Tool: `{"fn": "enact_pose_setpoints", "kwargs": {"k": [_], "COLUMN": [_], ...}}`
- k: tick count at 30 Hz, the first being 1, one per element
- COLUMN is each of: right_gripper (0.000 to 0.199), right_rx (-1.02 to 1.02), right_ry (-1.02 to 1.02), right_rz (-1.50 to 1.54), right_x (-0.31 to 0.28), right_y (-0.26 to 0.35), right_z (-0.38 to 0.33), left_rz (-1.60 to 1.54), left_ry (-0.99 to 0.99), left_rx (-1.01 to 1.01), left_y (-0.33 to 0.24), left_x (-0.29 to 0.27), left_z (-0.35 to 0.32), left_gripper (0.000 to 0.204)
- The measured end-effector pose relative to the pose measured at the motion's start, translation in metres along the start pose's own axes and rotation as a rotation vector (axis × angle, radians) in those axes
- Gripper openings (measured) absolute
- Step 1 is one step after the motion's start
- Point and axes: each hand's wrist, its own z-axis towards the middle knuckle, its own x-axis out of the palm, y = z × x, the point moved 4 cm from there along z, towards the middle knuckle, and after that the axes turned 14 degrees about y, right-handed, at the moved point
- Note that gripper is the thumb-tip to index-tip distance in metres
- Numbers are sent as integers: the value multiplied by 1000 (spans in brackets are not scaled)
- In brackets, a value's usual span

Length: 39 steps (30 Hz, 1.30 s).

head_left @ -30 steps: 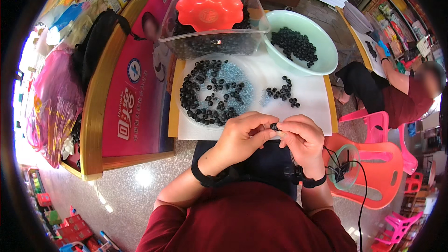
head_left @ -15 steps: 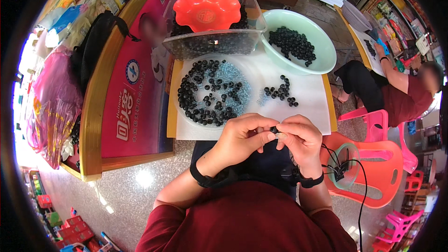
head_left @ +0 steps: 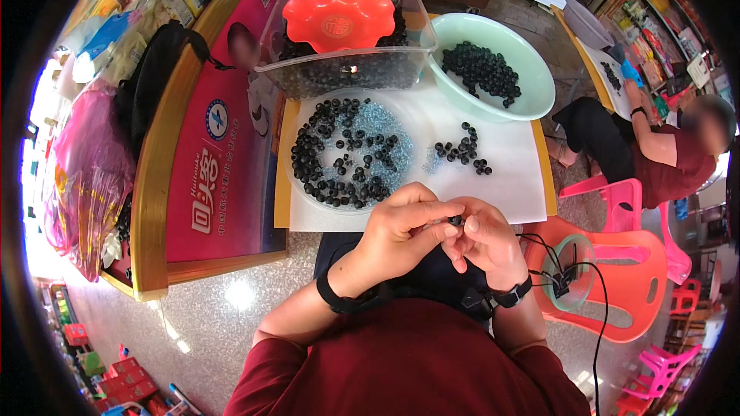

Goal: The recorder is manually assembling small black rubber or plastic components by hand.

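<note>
My left hand (head_left: 405,233) pinches a small black bead-like piece (head_left: 455,220) between thumb and index finger, above my lap at the table's near edge. Close against it is my right hand (head_left: 493,243), its fingers loosely curved and its thumb apart from the piece. Whether a right fingertip touches the piece is hard to see. Beyond the hands, a clear round tray (head_left: 291,189) carries many black pieces and tiny clear-blue balls. A loose cluster of black pieces (head_left: 465,151) lies on the white table sheet (head_left: 509,192) to its right.
A clear plastic bin (head_left: 347,75) of black pieces, topped by a red scalloped bowl (head_left: 339,19), stands behind the tray. A pale green basin (head_left: 539,96) holds more. An orange stool (head_left: 640,293) with cables (head_left: 570,273) is at my right; a person (head_left: 671,146) sits beyond.
My right hand has turned and loosened, its thumb drawing away from the black piece. My left hand keeps its pinch and has barely shifted.
</note>
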Motion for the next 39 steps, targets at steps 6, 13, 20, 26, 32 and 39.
{"fn": "enact_pose_setpoints", "kwargs": {"k": [6, 13, 20, 26, 32, 39], "right_gripper": [31, 29, 31, 34, 16, 19], "right_rx": [-97, -57, -158, -541, 109, 307], "right_ry": [-71, -184, -364, -706, -421, -469], "right_rz": [9, -48, -586, -916, -1689, -1810], "right_x": [-7, -13, -50, -94, -107, -108], "right_y": [-8, -14, 80, 124, 69, 60], "right_z": [-5, -4, 25, 51, 64, 77], "left_rz": [69, 212, -144, 14, 100, 119], "left_ry": [-15, -21, -201, -5, 23, 24], "left_rx": [0, 42, -175, -261, -232, -207], "left_y": [3, 16, 52, 86, 86, 87], "left_x": [4, 9, 23, 33, 36, 35], "left_z": [1, -2, -3, -10, -8, -8], "left_gripper": [29, 30, 33, 27, 17, 17]}}
